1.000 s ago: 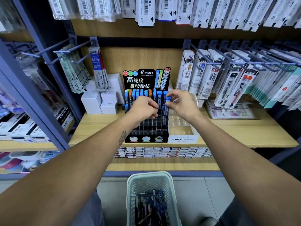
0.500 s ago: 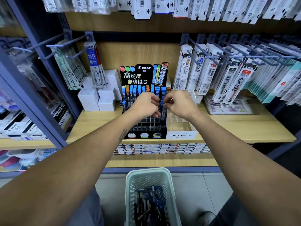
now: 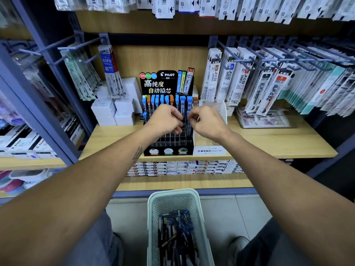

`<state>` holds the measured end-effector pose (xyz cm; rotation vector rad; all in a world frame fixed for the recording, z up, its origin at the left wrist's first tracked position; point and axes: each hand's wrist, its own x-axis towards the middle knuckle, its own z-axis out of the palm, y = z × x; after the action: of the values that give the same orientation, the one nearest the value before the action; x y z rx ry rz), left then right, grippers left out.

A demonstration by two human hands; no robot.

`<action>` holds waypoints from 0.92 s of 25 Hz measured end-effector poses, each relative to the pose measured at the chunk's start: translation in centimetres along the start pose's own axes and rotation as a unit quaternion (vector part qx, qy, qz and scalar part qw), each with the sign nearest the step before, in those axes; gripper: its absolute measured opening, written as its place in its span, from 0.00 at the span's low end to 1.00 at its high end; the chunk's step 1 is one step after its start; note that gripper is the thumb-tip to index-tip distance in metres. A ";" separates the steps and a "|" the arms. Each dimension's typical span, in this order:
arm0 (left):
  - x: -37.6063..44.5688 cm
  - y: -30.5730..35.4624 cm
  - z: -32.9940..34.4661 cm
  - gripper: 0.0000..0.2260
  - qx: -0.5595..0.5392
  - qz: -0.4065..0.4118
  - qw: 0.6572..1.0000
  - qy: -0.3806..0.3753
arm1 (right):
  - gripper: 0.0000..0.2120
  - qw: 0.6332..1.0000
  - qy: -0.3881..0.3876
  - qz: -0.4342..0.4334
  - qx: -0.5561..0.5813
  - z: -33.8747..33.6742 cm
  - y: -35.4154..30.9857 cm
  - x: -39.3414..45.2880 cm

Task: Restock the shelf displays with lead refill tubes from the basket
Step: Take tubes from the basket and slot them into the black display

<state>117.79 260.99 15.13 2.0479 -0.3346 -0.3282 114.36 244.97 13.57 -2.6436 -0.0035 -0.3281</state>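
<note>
Both hands now sitting closer together than half second ago. Wooden shelf (image 3: pixel 269 144) carrying black Pilot display (image 3: pixel 169 144). Mesh basket (image 3: pixel 199 223) on floor holding loose lead refill tubes (image 3: pixel 177 235). Left hand (image 3: pixel 166 120), right hand (image 3: pixel 206 122) curling over display slots; whether either is pinching tube, cannot tell.

Basket (image 3: pixel 172 200) below shelf (image 3: pixel 269 144); display rack (image 3: pixel 167 150) on shelf.
</note>
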 end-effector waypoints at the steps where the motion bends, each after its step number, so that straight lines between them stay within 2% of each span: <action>1: -0.7 -0.3 0.1 0.10 0.017 -0.004 1.000 -0.021 | 0.11 1.000 -0.025 0.000 0.003 0.3 -0.3 -0.9; 5: -3.3 -3.9 1.9 0.09 0.118 -0.040 0.987 -0.097 | 0.09 0.987 -0.151 0.038 0.030 3.3 -1.5 -5.5; 9: -6.9 -9.2 5.5 0.06 0.129 -0.118 0.971 -0.161 | 0.10 0.947 -0.283 0.138 0.069 9.5 -0.5 -10.7; 13: -10.6 -15.7 10.0 0.06 0.144 -0.212 0.947 -0.193 | 0.06 0.910 -0.375 0.179 -0.005 17.1 1.2 -16.4; 16: -12.0 -19.8 12.6 0.05 0.177 -0.228 0.935 -0.209 | 0.13 0.893 -0.398 0.211 -0.002 22.3 2.9 -19.6; 19: -11.8 -23.8 14.6 0.06 0.204 -0.249 0.925 -0.202 | 0.15 0.874 -0.408 0.263 0.032 25.1 4.4 -21.0; 21: -11.2 -25.8 15.9 0.05 0.201 -0.272 0.919 -0.200 | 0.15 0.865 -0.388 0.307 0.076 26.7 4.9 -21.4; 23: -10.7 -27.4 16.8 0.06 0.203 -0.309 0.911 -0.182 | 0.14 0.842 -0.352 0.379 0.155 28.2 5.2 -21.7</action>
<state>104.43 264.20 -15.86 2.4677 0.0474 -1.1179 100.04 254.44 -18.05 -2.0742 0.6651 0.8344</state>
